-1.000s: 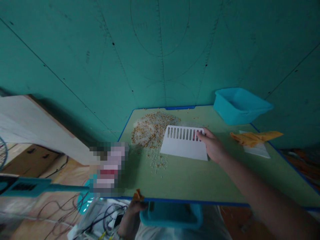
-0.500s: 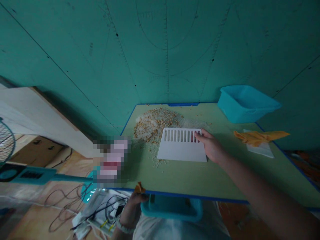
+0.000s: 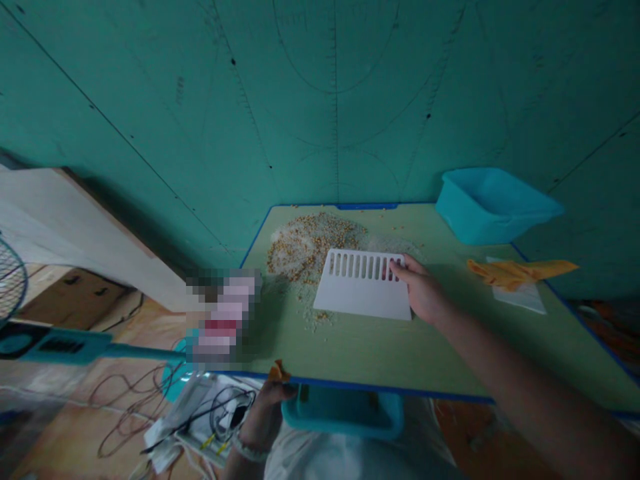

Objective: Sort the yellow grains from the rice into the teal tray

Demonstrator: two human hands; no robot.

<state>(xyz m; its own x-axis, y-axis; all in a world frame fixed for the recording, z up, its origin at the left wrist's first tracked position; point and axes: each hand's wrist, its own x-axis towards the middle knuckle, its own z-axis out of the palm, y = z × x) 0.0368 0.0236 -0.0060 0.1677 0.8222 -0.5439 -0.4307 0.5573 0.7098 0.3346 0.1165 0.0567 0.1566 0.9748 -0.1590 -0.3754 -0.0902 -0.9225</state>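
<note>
My right hand [image 3: 425, 291] grips a white plastic scraper [image 3: 363, 293] by its right end, thumb over the row of slots along its far edge. The scraper is over the table, beside the near right side of a spread heap of yellow kernels and pale grains [image 3: 313, 243]. Below the table's front edge, my left hand [image 3: 270, 407] is closed at the left rim of a teal tub [image 3: 345, 423] against my lap. A scrap of orange cloth [image 3: 279, 371] sticks up by its fingers, which are partly hidden.
A larger teal bin [image 3: 493, 213] stands at the back right of the table [image 3: 370, 357]. Nearer lies an orange cloth [image 3: 520, 273] on a white sheet [image 3: 530, 299]. A pixelated patch covers the left edge. Left are a fan [image 3: 55, 343] and loose cables [image 3: 115, 413]; a green wall rises behind.
The view has shifted slightly. The scraper is a touch farther from me in the picture, baring more grains at its near left corner. Both hands keep their holds.
</note>
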